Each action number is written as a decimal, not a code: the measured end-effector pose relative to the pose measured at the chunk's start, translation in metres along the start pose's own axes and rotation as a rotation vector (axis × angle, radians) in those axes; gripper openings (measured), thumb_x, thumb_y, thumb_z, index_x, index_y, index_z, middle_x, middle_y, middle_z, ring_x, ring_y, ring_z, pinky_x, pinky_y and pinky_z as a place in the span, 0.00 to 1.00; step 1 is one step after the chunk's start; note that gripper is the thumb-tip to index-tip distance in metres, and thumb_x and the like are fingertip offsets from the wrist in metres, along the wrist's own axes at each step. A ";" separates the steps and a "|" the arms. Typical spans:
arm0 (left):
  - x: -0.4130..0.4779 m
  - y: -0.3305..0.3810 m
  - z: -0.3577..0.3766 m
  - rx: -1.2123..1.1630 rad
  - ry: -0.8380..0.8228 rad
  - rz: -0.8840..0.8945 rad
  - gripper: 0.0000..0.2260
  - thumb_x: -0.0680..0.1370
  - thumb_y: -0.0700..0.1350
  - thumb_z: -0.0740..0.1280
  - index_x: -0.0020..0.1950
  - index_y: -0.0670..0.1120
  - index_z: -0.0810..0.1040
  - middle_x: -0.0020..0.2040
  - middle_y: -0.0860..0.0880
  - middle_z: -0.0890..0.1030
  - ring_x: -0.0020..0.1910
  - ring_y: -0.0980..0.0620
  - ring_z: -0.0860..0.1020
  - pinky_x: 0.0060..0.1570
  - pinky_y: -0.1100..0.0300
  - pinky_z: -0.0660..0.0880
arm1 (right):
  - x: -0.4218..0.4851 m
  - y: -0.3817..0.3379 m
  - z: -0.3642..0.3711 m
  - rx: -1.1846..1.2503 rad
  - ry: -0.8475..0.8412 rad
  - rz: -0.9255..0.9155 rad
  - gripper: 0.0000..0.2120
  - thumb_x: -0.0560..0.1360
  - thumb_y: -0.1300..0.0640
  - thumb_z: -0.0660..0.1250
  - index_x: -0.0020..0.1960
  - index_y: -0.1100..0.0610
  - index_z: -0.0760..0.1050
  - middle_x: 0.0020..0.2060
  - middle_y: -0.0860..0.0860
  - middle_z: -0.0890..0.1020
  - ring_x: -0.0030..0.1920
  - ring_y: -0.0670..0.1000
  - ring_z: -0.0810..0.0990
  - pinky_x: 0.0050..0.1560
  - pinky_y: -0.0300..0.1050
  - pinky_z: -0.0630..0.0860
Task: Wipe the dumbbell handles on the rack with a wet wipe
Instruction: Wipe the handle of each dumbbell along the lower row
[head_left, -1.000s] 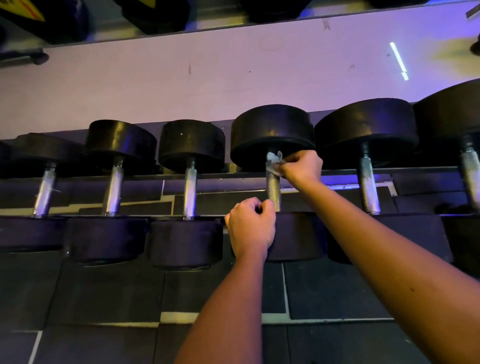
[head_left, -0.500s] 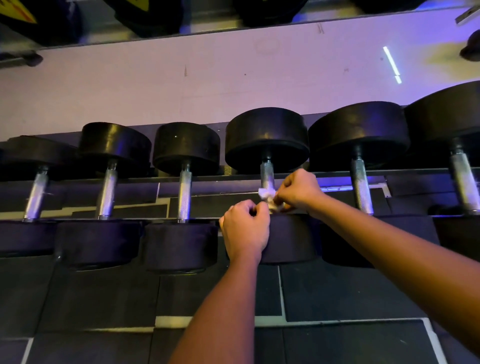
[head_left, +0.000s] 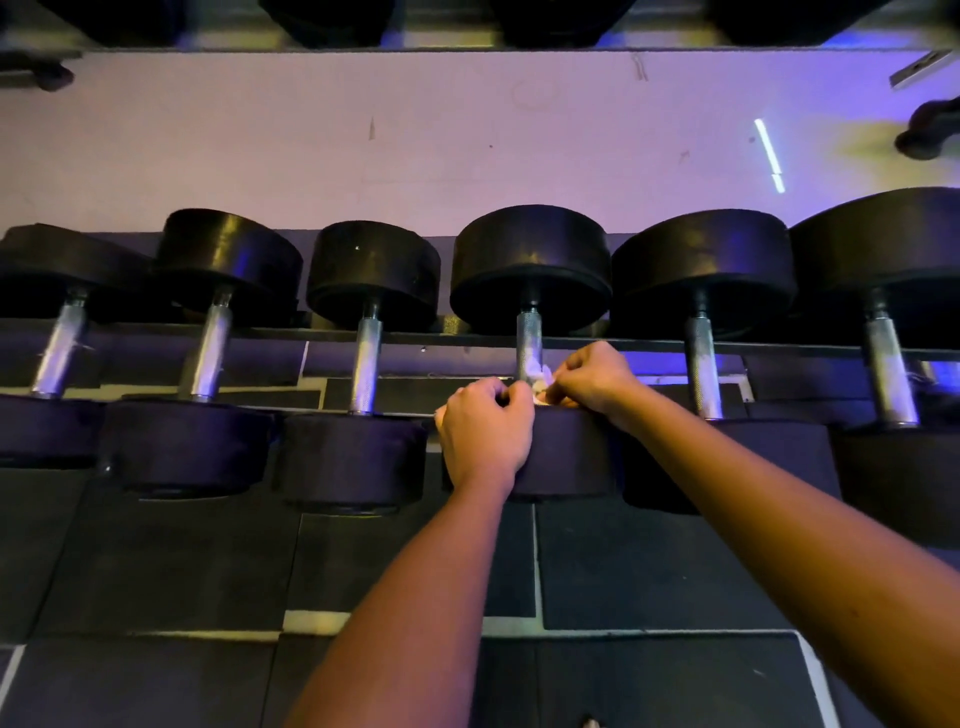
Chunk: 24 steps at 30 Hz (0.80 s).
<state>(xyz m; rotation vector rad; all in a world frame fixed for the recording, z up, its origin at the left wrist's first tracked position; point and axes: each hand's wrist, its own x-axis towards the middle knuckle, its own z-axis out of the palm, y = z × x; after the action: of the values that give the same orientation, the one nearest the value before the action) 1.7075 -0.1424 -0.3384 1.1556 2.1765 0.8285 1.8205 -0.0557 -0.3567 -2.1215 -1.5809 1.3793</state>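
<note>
**Desk:** What is in the middle of the shot?

**Photographer:** A dumbbell (head_left: 530, 270) with black heads lies on the rack, and its knurled steel handle (head_left: 529, 332) runs away from the camera. Everything else is placed from that handle.

**Desk:** Where is the wipe?

**Photographer:** A crumpled white wet wipe (head_left: 541, 382) is pressed to the right side of the handle, low down, just above the near head.

**Desk:** And the hands?

**Photographer:** The right hand (head_left: 592, 379) comes in from the right of the handle. Its fingers are bunched tight and pinch the wipe against the steel. The left hand (head_left: 485, 431) is at the handle's near end, lying over the near head. Its fingers and thumb are curled round the base of the handle, and the wipe touches its thumb side.

**Desk:** What surrounds it?

**Photographer:** Three smaller dumbbells lie to the left of the handle and two larger ones to the right, all parallel to it. The rack rail (head_left: 649, 343) crosses behind the handle. A wall (head_left: 415, 156) lit in purple is beyond the handle, and dark floor mats (head_left: 156, 561) are on the near side, below the rack.
</note>
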 end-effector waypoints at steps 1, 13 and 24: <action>-0.001 0.002 -0.002 0.002 0.004 0.004 0.15 0.75 0.50 0.63 0.28 0.49 0.71 0.28 0.52 0.72 0.37 0.46 0.73 0.42 0.54 0.70 | -0.002 0.000 -0.001 0.003 -0.002 -0.008 0.03 0.64 0.67 0.74 0.37 0.64 0.83 0.33 0.56 0.82 0.33 0.50 0.77 0.40 0.45 0.79; -0.015 0.037 0.006 0.303 -0.005 0.213 0.11 0.77 0.50 0.62 0.41 0.45 0.80 0.42 0.45 0.82 0.44 0.43 0.78 0.45 0.51 0.72 | -0.018 0.021 -0.018 0.258 0.048 -0.064 0.04 0.66 0.66 0.72 0.33 0.60 0.80 0.31 0.53 0.82 0.34 0.47 0.78 0.37 0.42 0.76; -0.073 0.114 0.105 -0.145 0.063 -0.076 0.08 0.77 0.41 0.65 0.42 0.41 0.83 0.37 0.45 0.82 0.38 0.48 0.77 0.44 0.55 0.71 | -0.036 0.105 -0.153 0.210 0.177 -0.182 0.04 0.70 0.61 0.74 0.36 0.58 0.81 0.33 0.51 0.83 0.37 0.49 0.80 0.41 0.42 0.74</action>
<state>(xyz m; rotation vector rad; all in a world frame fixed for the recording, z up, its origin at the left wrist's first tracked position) 1.8763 -0.1257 -0.3138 0.9821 2.1574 0.9837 2.0035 -0.0728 -0.3125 -1.8712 -1.4506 1.2051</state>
